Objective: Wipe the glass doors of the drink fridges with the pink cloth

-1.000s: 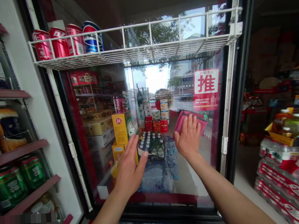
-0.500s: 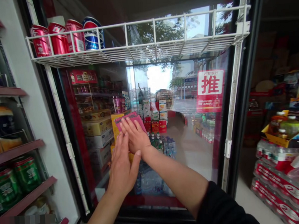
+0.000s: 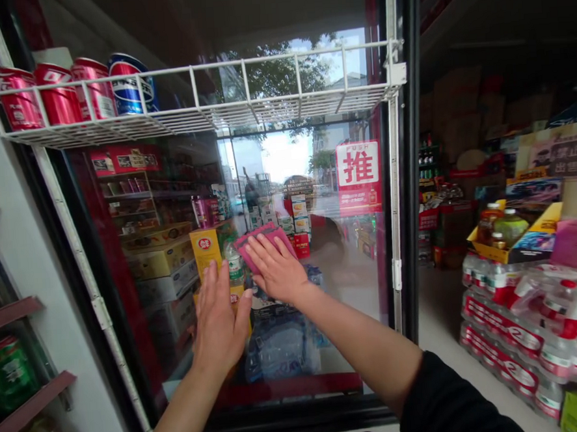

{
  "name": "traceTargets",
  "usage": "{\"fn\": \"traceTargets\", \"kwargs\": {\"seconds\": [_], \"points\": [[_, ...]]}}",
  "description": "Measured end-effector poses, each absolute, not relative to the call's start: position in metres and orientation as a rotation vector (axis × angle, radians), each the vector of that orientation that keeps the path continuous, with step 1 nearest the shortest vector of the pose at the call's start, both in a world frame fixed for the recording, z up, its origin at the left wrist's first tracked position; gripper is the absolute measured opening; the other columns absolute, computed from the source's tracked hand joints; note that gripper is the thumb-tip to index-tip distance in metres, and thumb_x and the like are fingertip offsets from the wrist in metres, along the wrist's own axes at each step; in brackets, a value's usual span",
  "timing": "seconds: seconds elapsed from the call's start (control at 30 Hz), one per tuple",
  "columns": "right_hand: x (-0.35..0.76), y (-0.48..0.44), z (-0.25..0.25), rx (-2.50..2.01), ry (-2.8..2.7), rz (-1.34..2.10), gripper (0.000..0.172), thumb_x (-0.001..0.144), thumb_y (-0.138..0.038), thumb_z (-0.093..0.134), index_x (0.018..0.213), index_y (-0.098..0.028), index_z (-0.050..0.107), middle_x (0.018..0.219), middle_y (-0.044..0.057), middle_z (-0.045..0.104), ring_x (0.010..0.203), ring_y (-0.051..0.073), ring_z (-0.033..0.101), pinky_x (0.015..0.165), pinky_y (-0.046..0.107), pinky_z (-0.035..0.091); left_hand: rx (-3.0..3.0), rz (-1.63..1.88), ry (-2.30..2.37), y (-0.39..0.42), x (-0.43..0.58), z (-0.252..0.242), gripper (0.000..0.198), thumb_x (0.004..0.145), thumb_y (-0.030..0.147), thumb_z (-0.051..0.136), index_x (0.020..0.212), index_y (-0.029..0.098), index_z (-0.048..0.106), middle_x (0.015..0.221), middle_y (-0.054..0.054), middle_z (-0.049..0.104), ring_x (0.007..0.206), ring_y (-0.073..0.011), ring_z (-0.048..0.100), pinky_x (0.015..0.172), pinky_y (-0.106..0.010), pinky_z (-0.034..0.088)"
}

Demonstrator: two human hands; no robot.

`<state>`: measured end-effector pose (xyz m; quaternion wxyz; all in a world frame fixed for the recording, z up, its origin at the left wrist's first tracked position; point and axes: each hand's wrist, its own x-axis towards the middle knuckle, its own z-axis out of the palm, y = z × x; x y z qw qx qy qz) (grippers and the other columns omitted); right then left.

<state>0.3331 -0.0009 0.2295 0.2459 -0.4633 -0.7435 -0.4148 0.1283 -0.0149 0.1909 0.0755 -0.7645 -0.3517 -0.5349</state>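
Note:
I face the inside of an open cooler's glass door (image 3: 343, 304). My right hand (image 3: 278, 269) lies flat, fingers spread, pressing a pink cloth (image 3: 261, 237) against the middle of the glass. Just left of it and a little lower, my left hand (image 3: 220, 319) rests open and flat on the same pane, holding nothing. A white wire rack (image 3: 243, 108) crosses the door above both hands, with red cans (image 3: 56, 93) and a blue can (image 3: 131, 83) at its left end. A red push sticker (image 3: 358, 176) shows through the glass at the right.
Cooler shelves with green cans (image 3: 7, 376) stand at the left. Shrink-wrapped packs of bottles (image 3: 520, 325) are stacked on the floor at the right, with a yellow box of bottled drinks (image 3: 509, 232) above them. Shop shelves and cartons show through the glass.
My right hand slid the pink cloth leftward across the glass, from near the red sticker to the middle beside my left hand. The view has shifted rightward.

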Motion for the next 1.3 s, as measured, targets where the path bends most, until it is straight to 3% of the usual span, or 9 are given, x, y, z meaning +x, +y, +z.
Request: {"fn": "traceTargets", "kwargs": {"seconds": [0.27,0.83,1.3], "points": [[0.422,-0.048,0.224,-1.346,-1.858,-1.268,0.082,0.108,-0.044,0.059,0.177,-0.012,0.027,0.184,0.015,0.030,0.174,0.030,0.021,0.143,0.053,0.000,-2.378,-1.567,-0.923,-0.025,0.174,0.201,0.078,0.111,0.050,0.049,0.179,0.024,0.021,0.186,-0.017,0.023,0.173,-0.0366,0.023,0.137,-0.065,0.029],[0.519,-0.100,0.264,-1.645,-1.394,-1.400,0.083,0.104,-0.042,0.058,0.174,-0.007,0.031,0.184,0.022,0.027,0.173,0.037,0.022,0.139,0.060,0.020,-2.431,-1.563,-0.881,-0.032,0.187,0.210,0.078,0.111,0.049,0.049,0.180,0.029,0.017,0.187,-0.014,0.019,0.174,-0.0344,0.018,0.137,-0.065,0.028],[0.484,-0.068,0.277,-1.656,-1.296,-1.420,0.089,0.106,-0.048,0.050,0.177,-0.004,0.018,0.184,0.025,0.023,0.173,0.040,0.017,0.138,0.066,0.021,-2.287,-1.631,-1.029,0.009,0.127,0.196,0.075,0.111,0.052,0.046,0.176,0.019,0.029,0.184,-0.019,0.025,0.173,-0.0362,0.023,0.137,-0.064,0.029]]}}
